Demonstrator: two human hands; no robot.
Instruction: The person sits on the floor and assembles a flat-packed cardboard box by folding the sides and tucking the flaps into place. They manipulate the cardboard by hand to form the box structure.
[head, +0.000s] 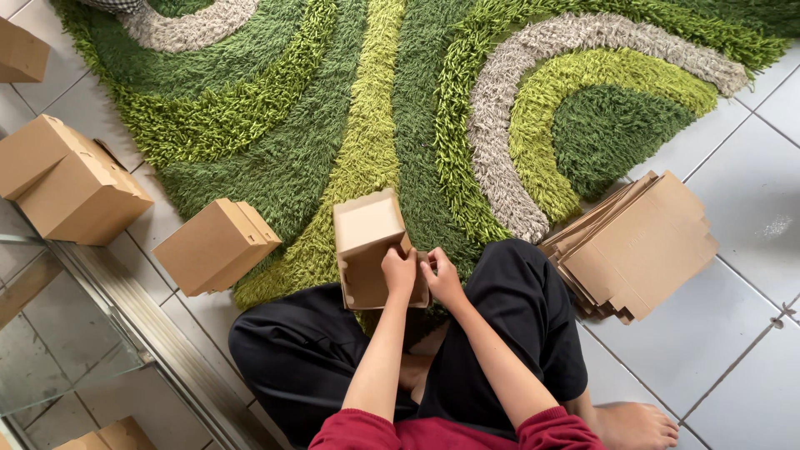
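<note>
The fingers (pixel 398 265) of the left hand (pixel 400 271) are closed on the near side of a small brown cardboard box (pixel 367 246), clamping its edge, and the right hand (pixel 442 279) pinches a small flap at the same side, so both hands meet at one corner of the box. The box is held in the air above the lap, its open top turned away from the person; it seems held this way so the flap side faces the eyes. The person sits cross-legged in black trousers (pixel 517 325) on the white tiled floor (pixel 733 333), at the edge of a shaggy green rug (pixel 400 100). A stack of flat cardboard sheets (pixel 642 246) lies just beside the right knee, within easy reach. On the left, well apart from the hands, formed boxes stand: one (pixel 217 246) half on the rug, a bigger pair (pixel 67 179) on the tiles
</note>
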